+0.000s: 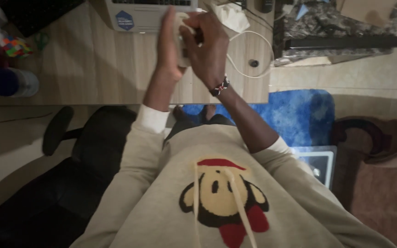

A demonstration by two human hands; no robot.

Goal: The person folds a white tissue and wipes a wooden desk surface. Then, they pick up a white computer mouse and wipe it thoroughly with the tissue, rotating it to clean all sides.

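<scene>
Holding a small white block (182,43) upright between them, both hands meet above the table (93,69): the left hand (168,46) presses flat on its left side, the right hand (207,46) clenches it, white cable (253,50) trailing right

White object (181,43): small, pale, blocky item, mostly hidden between the two hands; exact kind cannot be told. Held upright above the wooden desk, just in front of the laptop's near edge. Left hand (168,46) lies flat against its left side, fingers extended upward. Right hand (207,46) wraps over its top and right side, fingers curled. White cable (253,55): thin, looped on the desk right of the hands.
</scene>
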